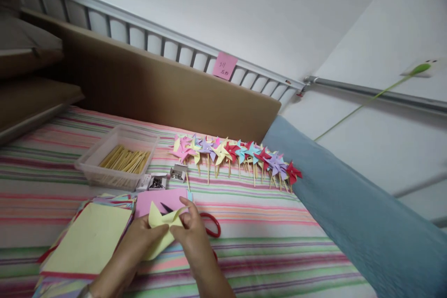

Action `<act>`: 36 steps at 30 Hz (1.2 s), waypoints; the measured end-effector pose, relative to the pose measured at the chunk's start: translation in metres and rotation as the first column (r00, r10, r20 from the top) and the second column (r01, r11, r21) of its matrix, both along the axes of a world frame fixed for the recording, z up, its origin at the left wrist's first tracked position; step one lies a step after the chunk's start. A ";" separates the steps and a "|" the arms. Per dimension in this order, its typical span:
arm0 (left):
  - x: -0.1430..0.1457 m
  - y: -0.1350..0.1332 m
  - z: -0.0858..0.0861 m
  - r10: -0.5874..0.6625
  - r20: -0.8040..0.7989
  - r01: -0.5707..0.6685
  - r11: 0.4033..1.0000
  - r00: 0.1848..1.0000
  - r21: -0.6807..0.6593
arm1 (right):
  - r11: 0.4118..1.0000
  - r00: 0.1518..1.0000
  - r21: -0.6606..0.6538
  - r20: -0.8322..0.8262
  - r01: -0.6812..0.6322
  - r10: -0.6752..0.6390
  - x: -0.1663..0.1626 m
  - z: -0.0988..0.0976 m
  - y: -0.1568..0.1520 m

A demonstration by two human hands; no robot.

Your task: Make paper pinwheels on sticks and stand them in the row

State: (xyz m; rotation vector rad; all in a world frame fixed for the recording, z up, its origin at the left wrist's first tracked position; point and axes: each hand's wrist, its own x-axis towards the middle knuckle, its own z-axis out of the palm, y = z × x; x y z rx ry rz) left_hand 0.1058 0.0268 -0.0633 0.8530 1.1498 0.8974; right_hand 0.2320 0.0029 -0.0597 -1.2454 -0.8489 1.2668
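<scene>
A pale yellow paper (161, 242), with some corners folded inward, is held between both hands above the table. My left hand (146, 237) pinches it on the left, thumb pressed near its middle. On the other side my right hand (190, 228) grips it, thumb toward the centre and fingers at a curled flap. Under the hands lie red-handled scissors (213, 226), partly hidden, with dark blades over pink paper (146, 200). A stack of coloured paper topped by a yellow sheet (91, 237) lies left of my left hand.
A plastic tub (115, 177) holds thin wooden sticks (125, 160). Small boxes of metal pins (158, 181) stand beside it. Finished paper pinwheels (221, 152) lie in a row before a cardboard panel (167, 88). A striped cloth (279, 247) covers the table.
</scene>
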 end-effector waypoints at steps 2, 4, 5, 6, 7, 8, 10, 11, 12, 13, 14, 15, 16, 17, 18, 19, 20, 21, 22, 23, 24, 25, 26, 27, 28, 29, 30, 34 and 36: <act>-0.008 0.003 0.008 0.063 0.010 -0.063 0.998 0.998 -0.015 | 1.000 1.000 0.026 0.019 0.000 0.000 0.001 0.004 0.000; -0.021 0.007 0.022 0.152 0.050 -0.150 0.988 0.987 -0.038 | 0.999 0.997 0.042 0.073 0.022 -0.025 0.005 0.009 0.001; -0.030 0.010 0.029 0.205 0.089 -0.203 0.979 0.975 -0.028 | 0.998 0.993 0.042 0.114 0.036 -0.040 0.008 0.011 0.002; -0.040 0.013 0.037 0.263 0.145 -0.265 0.964 0.954 -0.005 | 0.998 0.985 0.040 0.164 0.051 -0.057 0.010 0.012 0.004; -0.049 0.015 0.043 0.310 0.198 -0.315 0.949 0.930 -0.004 | 0.997 0.971 0.041 0.228 0.064 -0.071 0.013 0.012 0.006; -0.059 0.018 0.048 0.350 0.236 -0.358 0.934 0.907 -0.009 | 0.996 0.944 0.048 0.320 0.069 -0.081 0.016 0.012 0.010; -0.075 0.022 0.056 0.450 0.314 -0.466 0.884 0.836 -0.025 | 0.995 0.843 0.082 0.531 0.054 -0.090 0.019 0.011 0.020; -0.081 0.023 0.058 0.492 0.347 -0.511 0.858 0.799 -0.039 | 0.994 0.778 0.100 0.622 0.037 -0.091 0.020 0.010 0.028; -0.085 0.025 0.060 0.530 0.378 -0.553 0.832 0.759 -0.055 | 0.993 0.715 0.113 0.693 0.015 -0.090 0.021 0.009 0.036; -0.088 0.026 0.061 0.558 0.403 -0.582 0.810 0.725 -0.073 | 0.993 0.662 0.121 0.744 -0.005 -0.087 0.021 0.010 0.046; -0.090 0.026 0.062 0.582 0.422 -0.607 0.790 0.695 -0.089 | 0.992 0.621 0.123 0.780 -0.020 -0.084 0.021 0.011 0.055; -0.092 0.027 0.063 0.601 0.439 -0.626 0.772 0.668 -0.106 | 0.992 0.582 0.120 0.809 -0.034 -0.078 0.020 0.012 0.065; -0.094 0.028 0.064 0.618 0.454 -0.643 0.756 0.642 -0.121 | 0.993 0.535 0.111 0.842 -0.048 -0.069 0.018 0.015 0.075; -0.095 0.029 0.065 0.628 0.466 -0.652 0.746 0.623 -0.135 | 0.993 0.484 0.099 0.874 -0.063 -0.056 0.015 0.018 0.083; -0.097 0.031 0.065 0.632 0.479 -0.654 0.742 0.610 -0.147 | 0.993 0.431 0.084 0.901 -0.080 -0.042 0.012 0.021 0.090; -0.099 0.032 0.065 0.636 0.493 -0.656 0.737 0.594 -0.160 | 0.993 0.380 0.069 0.925 -0.098 -0.026 0.007 0.024 0.095; -0.101 0.033 0.065 0.639 0.505 -0.659 0.732 0.580 -0.171 | 0.991 0.328 0.052 0.945 -0.121 -0.010 0.002 0.026 0.099; -0.103 0.034 0.064 0.639 0.515 -0.658 0.731 0.570 -0.179 | 0.988 0.277 0.036 0.961 -0.147 0.006 -0.005 0.029 0.101; -0.105 0.035 0.064 0.641 0.523 -0.659 0.729 0.562 -0.184 | 0.985 0.225 0.018 0.974 -0.174 0.022 -0.012 0.030 0.102; -0.106 0.036 0.064 0.636 0.531 -0.654 0.732 0.560 -0.188 | 0.980 0.173 -0.004 0.984 -0.197 0.039 -0.019 0.031 0.103; -0.107 0.036 0.065 0.628 0.539 -0.645 0.740 0.561 -0.191 | 0.977 0.121 -0.029 0.991 -0.214 0.055 -0.027 0.031 0.103; -0.107 0.036 0.065 0.623 0.546 -0.639 0.744 0.560 -0.194 | 0.974 0.069 -0.056 0.995 -0.221 0.072 -0.035 0.030 0.104; -0.107 0.036 0.066 0.618 0.552 -0.632 0.750 0.560 -0.198 | 0.972 0.020 -0.082 0.996 -0.219 0.088 -0.041 0.028 0.106; -0.107 0.036 0.067 0.617 0.556 -0.628 0.751 0.557 -0.204 | 0.972 -0.025 -0.107 0.994 -0.210 0.104 -0.048 0.027 0.108; -0.107 0.036 0.068 0.622 0.557 -0.630 0.747 0.551 -0.212 | 0.972 -0.066 -0.128 0.991 -0.196 0.118 -0.053 0.025 0.111; -0.107 0.035 0.069 0.625 0.557 -0.632 0.745 0.547 -0.216 | 0.973 -0.100 -0.146 0.986 -0.179 0.130 -0.057 0.023 0.115; -0.107 0.035 0.069 0.628 0.556 -0.634 0.742 0.544 -0.218 | 0.974 -0.130 -0.160 0.982 -0.163 0.140 -0.060 0.021 0.119; -0.108 0.035 0.073 0.611 0.581 -0.629 0.749 0.537 -0.206 | 0.975 -0.199 -0.189 0.966 -0.115 0.163 -0.067 0.016 0.129; -0.109 0.035 0.075 0.621 0.579 -0.635 0.742 0.528 -0.215 | 0.977 -0.210 -0.185 0.965 -0.106 0.160 -0.067 0.014 0.129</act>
